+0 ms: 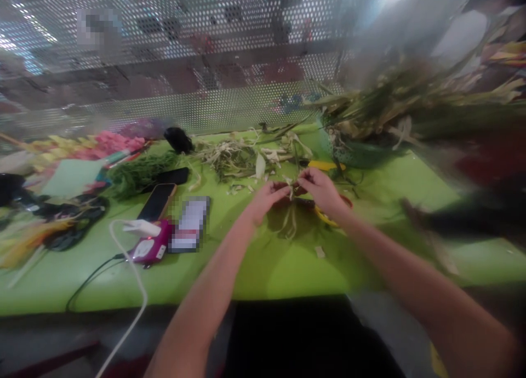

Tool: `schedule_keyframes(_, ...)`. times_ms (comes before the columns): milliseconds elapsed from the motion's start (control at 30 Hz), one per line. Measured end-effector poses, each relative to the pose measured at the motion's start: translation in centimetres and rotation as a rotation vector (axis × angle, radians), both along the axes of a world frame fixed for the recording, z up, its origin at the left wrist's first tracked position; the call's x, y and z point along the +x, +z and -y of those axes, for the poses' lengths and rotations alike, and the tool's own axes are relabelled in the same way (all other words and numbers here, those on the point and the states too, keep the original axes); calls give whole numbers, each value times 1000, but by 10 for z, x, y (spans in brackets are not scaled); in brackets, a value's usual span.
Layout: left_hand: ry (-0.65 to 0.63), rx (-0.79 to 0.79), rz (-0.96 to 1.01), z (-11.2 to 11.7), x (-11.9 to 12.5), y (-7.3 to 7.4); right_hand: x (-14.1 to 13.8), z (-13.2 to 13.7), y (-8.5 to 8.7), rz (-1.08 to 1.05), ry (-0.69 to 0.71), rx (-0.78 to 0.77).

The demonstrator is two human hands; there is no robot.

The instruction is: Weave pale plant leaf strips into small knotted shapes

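Observation:
My left hand (269, 196) and my right hand (322, 189) meet over the green table, fingers pinched on a leafy plant stalk (291, 192). Pale, thin strips of it hang below the fingers. Under my right hand is a round thing with a yellow rim (324, 218), partly hidden by the wrist. Just beyond the hands lies a yellow object (326, 165), perhaps a tool handle. A heap of pale, dry peelings and leaves (234, 156) spreads behind my left hand.
A green basket (353, 150) piled with long stalks (378, 107) stands back right. On the left are a magenta power strip (158, 246) with a white cable (137, 279), two phones (158, 201), feathery greens (139, 172) and pink flowers (119, 144). A perforated metal screen (246, 55) rises behind.

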State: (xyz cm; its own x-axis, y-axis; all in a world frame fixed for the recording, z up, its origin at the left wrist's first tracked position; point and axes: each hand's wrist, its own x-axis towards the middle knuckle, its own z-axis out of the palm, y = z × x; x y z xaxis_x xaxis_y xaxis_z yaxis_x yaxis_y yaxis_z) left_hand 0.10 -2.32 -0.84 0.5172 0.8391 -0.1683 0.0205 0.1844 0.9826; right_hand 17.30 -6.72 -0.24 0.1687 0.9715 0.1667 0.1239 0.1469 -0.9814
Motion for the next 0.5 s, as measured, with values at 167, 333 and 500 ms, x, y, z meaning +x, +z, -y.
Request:
schedule_keyframes(167, -57, 102, 31, -2, 2, -6, -2, 2, 5, -85, 17, -24)
schedule_keyframes(333, 7, 133, 69, -4, 2, -5, 1, 5, 9, -69, -4, -33)
schedule_keyframes(500, 96, 138, 105, -2, 4, 1, -2, 10, 11, 3, 20, 0)
